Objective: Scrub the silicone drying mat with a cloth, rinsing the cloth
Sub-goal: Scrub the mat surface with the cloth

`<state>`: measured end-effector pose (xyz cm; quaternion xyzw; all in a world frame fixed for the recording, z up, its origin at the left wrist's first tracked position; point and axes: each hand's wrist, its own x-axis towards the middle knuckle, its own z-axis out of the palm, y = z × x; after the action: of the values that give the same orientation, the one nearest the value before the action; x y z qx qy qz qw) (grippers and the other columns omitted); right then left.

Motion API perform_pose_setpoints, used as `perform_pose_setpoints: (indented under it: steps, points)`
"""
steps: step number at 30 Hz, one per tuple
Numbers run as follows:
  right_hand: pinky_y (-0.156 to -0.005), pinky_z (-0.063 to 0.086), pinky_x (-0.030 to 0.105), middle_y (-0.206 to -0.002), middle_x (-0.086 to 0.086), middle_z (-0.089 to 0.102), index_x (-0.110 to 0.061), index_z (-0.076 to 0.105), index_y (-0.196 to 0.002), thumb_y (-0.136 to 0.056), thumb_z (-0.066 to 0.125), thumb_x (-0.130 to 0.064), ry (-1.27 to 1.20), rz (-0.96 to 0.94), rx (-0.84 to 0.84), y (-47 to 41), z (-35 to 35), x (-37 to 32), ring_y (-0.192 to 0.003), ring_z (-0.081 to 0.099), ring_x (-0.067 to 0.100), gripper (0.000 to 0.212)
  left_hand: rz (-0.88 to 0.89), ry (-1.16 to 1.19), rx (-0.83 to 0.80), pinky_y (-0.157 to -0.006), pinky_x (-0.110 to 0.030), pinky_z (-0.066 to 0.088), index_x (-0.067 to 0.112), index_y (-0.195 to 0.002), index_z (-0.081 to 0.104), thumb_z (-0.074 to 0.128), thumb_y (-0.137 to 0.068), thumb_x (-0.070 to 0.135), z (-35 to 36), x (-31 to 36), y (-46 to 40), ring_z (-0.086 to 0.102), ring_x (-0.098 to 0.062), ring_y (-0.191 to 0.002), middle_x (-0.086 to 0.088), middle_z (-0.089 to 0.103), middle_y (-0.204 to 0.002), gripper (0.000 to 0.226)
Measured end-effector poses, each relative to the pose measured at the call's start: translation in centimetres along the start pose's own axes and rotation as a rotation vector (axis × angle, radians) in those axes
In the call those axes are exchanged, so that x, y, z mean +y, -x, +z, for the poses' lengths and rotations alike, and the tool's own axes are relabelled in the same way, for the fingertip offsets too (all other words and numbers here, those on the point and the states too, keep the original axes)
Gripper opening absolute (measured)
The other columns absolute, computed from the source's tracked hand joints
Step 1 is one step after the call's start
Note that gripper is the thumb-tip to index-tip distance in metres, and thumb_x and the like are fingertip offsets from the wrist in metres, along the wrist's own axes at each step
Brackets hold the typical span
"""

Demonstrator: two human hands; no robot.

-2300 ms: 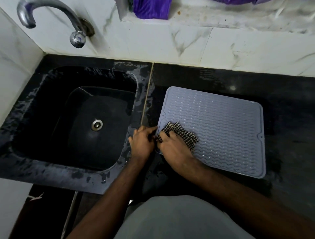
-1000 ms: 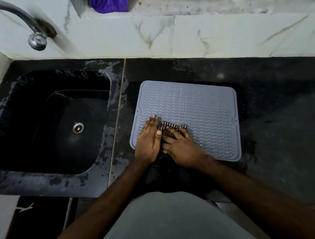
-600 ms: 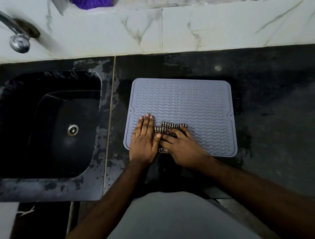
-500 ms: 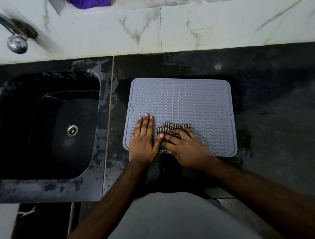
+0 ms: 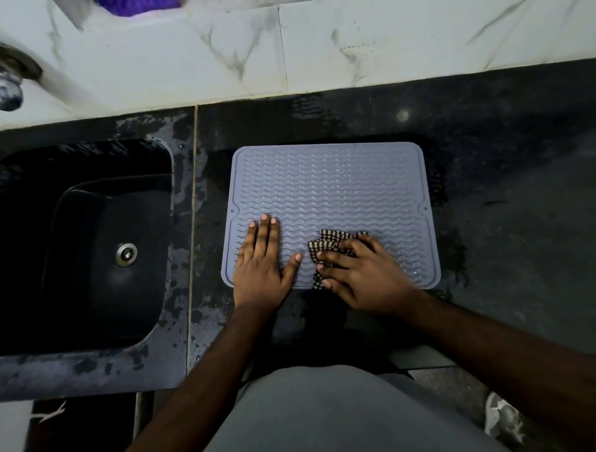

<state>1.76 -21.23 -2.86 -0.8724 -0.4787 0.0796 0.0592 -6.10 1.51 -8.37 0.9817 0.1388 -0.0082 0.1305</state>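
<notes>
A grey silicone drying mat (image 5: 332,187) with wavy ridges lies flat on the black wet counter (image 5: 516,226). My left hand (image 5: 263,261) rests flat on the mat's near left corner, fingers straight. A checked black-and-white cloth (image 5: 325,245) lies bunched on the near middle of the mat. My right hand (image 5: 361,274) presses on it with spread, slightly bent fingers and covers most of it.
A black sink (image 5: 96,245) with a metal drain (image 5: 126,254) lies to the left of the mat. A tap (image 5: 9,90) shows at the upper left edge. White marble tiles (image 5: 322,48) form the back wall, with purple fabric (image 5: 138,4) on the ledge.
My right hand has slid the cloth to the right, away from my left hand. The left hand stays flat on the mat's near left corner. The view has shifted right.
</notes>
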Motion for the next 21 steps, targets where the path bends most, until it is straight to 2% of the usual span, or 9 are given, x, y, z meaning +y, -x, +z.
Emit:
perform_pose_setpoints:
  steps: [6, 12, 15, 18, 21]
  points:
    - [-0.104, 0.039, 0.052, -0.131, -0.01, 0.066, -0.029, 0.071, -0.12, -0.099, 0.047, -0.045, 0.006, -0.002, 0.13, 1.5, 0.8, 1.6, -0.115, 0.058, 0.029, 0.036, 0.006, -0.005, 0.007, -0.126, -0.039, 0.013, 0.022, -0.163, 0.005, 0.029, -0.1, 0.068, -0.1, 0.2, 0.0, 0.0, -0.019, -0.157, 0.001, 0.008, -0.171, 0.081]
    - [-0.104, 0.037, 0.05, -0.132, -0.013, 0.064, -0.031, 0.071, -0.12, -0.1, 0.045, -0.045, -0.066, 0.073, 0.102, 2.2, 0.9, 1.9, -0.118, 0.055, 0.026, 0.036, 0.007, -0.009, -0.032, -0.126, -0.039, 0.008, 0.019, -0.163, 0.007, 0.031, -0.102, 0.063, -0.8, 0.9, 0.0, -0.001, -0.022, -0.157, -0.003, 0.005, -0.171, 0.079]
    - [-0.105, 0.03, 0.046, -0.134, -0.018, 0.061, -0.033, 0.068, -0.122, -0.098, 0.049, -0.044, -0.17, 0.168, 0.082, 1.8, 0.6, 1.6, -0.122, 0.049, 0.021, 0.032, -0.004, 0.017, -0.036, -0.127, -0.044, 0.012, 0.013, -0.162, 0.014, 0.032, -0.104, 0.051, -1.3, 1.9, -0.1, 0.003, -0.024, -0.157, -0.007, 0.008, -0.17, 0.072]
    - [-0.107, 0.027, 0.048, -0.133, -0.01, 0.058, -0.03, 0.057, -0.129, -0.096, 0.051, -0.039, -0.272, 0.26, 0.074, 1.3, 0.5, 0.8, -0.127, 0.044, 0.022, 0.034, 0.17, 0.076, -0.022, -0.126, -0.047, 0.016, 0.011, -0.16, 0.023, 0.032, -0.104, 0.035, -1.3, 3.8, -0.4, 0.007, -0.022, -0.157, -0.007, 0.014, -0.169, 0.061]
    - [-0.107, 0.029, 0.049, -0.133, 0.0, 0.049, -0.032, 0.056, -0.127, -0.095, 0.054, -0.039, -0.29, 0.426, 0.183, 1.4, 0.5, -0.4, -0.128, 0.045, 0.024, 0.033, 0.316, 0.162, -0.061, -0.127, -0.039, 0.009, 0.015, -0.16, 0.023, 0.03, -0.105, 0.034, -0.7, 6.3, -0.9, 0.005, -0.016, -0.157, -0.001, 0.015, -0.17, 0.059]
